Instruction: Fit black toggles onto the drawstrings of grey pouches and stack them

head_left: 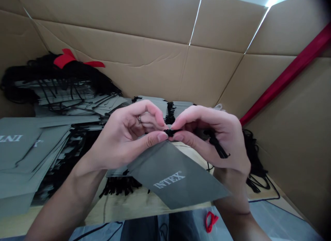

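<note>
A grey pouch point(178, 165) printed INTEX hangs by its top corner below both hands, over the table edge. At that corner is a black cord point(171, 132), apparently knotted. My left hand point(121, 134), with a ring on one finger, pinches the cord between thumb and fingertips. Close beside it, my right hand point(219, 134) pinches the same cord from the other side. The cord's loose bundled part point(217, 144) lies across the right palm and sticks out below the fingers. Fingertips cover part of the knot.
Grey INTEX pouches point(20, 144) with black cords lie stacked at left. Further stacks point(155, 102) stand behind the hands. Black cords point(252, 158) lie at right. Cardboard walls point(144, 47) enclose the table point(124, 206). A dark red strip point(284, 75) slants at right; a red cord point(211, 221) lies below.
</note>
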A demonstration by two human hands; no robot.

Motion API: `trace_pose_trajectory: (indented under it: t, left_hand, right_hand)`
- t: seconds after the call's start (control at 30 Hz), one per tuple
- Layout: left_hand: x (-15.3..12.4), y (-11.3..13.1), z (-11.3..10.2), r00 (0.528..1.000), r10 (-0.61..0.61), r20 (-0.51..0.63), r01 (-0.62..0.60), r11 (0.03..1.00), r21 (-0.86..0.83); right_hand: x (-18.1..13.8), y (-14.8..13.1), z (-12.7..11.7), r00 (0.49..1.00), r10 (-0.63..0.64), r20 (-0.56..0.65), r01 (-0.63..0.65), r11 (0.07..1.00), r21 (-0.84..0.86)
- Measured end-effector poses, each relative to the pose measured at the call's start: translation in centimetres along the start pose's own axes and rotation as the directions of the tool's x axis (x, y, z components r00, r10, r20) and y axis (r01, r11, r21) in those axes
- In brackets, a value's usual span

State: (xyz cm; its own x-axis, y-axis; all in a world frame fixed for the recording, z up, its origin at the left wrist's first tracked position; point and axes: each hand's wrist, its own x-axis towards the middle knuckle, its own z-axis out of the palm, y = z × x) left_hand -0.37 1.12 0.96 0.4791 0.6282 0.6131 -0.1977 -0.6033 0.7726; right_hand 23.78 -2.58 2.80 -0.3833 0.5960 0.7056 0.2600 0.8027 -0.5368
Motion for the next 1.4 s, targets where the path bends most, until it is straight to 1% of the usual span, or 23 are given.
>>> trace_pose_trajectory:
  t: [0.07, 0.13, 0.17, 0.23, 0.37, 0.5, 0.57, 0.63, 0.7, 0.8, 1.0, 1.07, 1.2, 1.3, 1.4]
  left_hand:
    - [0.0, 0.1, 0.1, 0.998, -0.039, 0.045, 0.039, 0.999, -0.001]
    - [0.1, 0.2, 0.1, 0.989, -0.088, 0.120, 0.086, 0.996, 0.019]
    - [0.1, 0.2, 0.0, 0.982, -0.109, 0.153, 0.104, 0.994, 0.039]
    - [0.0, 0.2, -0.1, 0.977, -0.130, 0.172, 0.114, 0.989, 0.096]
    - [-0.2, 0.2, -0.4, 0.983, -0.121, 0.139, 0.094, 0.977, 0.189]
    - [-0.2, 0.4, -0.4, 0.977, -0.150, 0.151, 0.120, 0.975, 0.188]
    - [-0.2, 0.6, -0.4, 0.975, -0.160, 0.152, 0.130, 0.974, 0.187]
    - [-0.2, 0.7, -0.2, 0.979, -0.145, 0.142, 0.111, 0.968, 0.226]
    - [-0.2, 0.8, 0.0, 0.986, -0.113, 0.124, 0.072, 0.953, 0.294]
    - [-0.3, 0.9, 0.2, 0.991, -0.078, 0.111, 0.033, 0.933, 0.357]
    - [-0.3, 1.1, -0.2, 0.989, -0.026, 0.147, -0.026, 0.941, 0.338]
    - [-0.3, 1.3, -0.3, 0.989, -0.058, 0.134, 0.004, 0.929, 0.370]
    - [-0.6, 1.8, -0.1, 0.979, -0.188, 0.081, 0.139, 0.901, 0.411]
    - [-0.8, 1.9, -0.1, 0.976, -0.202, 0.084, 0.152, 0.903, 0.402]
    - [-0.8, 1.9, -0.2, 0.980, -0.179, 0.084, 0.131, 0.905, 0.405]
  right_hand:
    - [-0.1, 0.1, 0.1, 0.999, 0.003, -0.038, -0.003, 1.000, -0.003]
    - [-0.2, 0.2, 0.1, 0.998, 0.011, -0.065, -0.013, 1.000, -0.027]
    - [-0.2, 0.2, 0.1, 0.997, 0.017, -0.071, -0.020, 0.999, -0.039]
    - [-0.2, 0.3, 0.1, 0.998, 0.014, -0.055, -0.015, 0.999, -0.032]
    - [-0.1, 0.6, -0.1, 0.999, -0.023, 0.037, 0.023, 1.000, 0.017]
    - [0.2, 1.2, -0.2, 0.989, -0.079, 0.124, 0.082, 0.996, -0.018]
    - [0.2, 1.2, -0.2, 0.986, -0.068, 0.154, 0.072, 0.997, -0.019]
    - [0.2, 1.2, -0.2, 0.984, -0.046, 0.172, 0.048, 0.999, -0.009]
    - [0.2, 1.2, 0.0, 0.983, -0.029, 0.181, 0.029, 1.000, 0.004]
    - [0.2, 1.2, 0.3, 0.987, -0.024, 0.158, 0.020, 0.999, 0.027]
    - [0.2, 1.3, 0.4, 0.990, -0.029, 0.139, 0.023, 0.999, 0.048]
    - [0.2, 1.4, 0.4, 0.990, -0.044, 0.135, 0.038, 0.998, 0.047]
    - [0.3, 1.8, 0.6, 0.984, -0.093, 0.154, 0.077, 0.992, 0.104]
    - [0.3, 2.1, 0.7, 0.984, -0.093, 0.153, 0.074, 0.990, 0.124]
    - [0.3, 2.1, 0.5, 0.985, -0.066, 0.162, 0.040, 0.986, 0.161]
